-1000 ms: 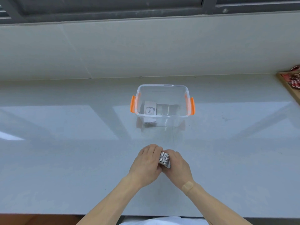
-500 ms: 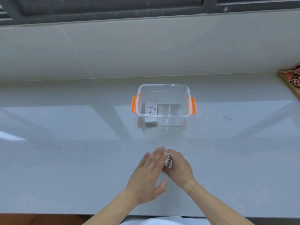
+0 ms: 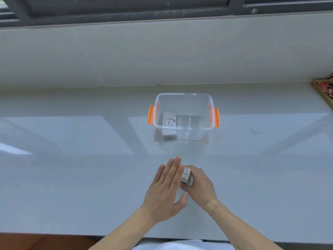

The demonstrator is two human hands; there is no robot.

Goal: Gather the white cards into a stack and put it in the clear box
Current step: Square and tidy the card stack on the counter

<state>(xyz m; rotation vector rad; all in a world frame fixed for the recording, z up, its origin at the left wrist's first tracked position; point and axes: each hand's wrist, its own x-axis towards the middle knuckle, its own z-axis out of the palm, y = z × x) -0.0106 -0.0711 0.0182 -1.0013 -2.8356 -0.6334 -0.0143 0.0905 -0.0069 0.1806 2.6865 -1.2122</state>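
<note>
two hands: near the surface's [image 3: 72,177] front edge
right hand [image 3: 200,184]: grip clamped on the card stack [image 3: 186,176]
left hand [image 3: 166,188]: fingers spread flat against the stack's left side
clear box [image 3: 183,129]: mid-surface, beyond the hands, one card [image 3: 169,120] inside

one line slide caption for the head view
Right hand grips card stack, left hand squares it before clear box.

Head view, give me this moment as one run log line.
right hand: grips white card stack | left hand: open, flat against stack | clear orange-handled plastic box: holds cards
</note>
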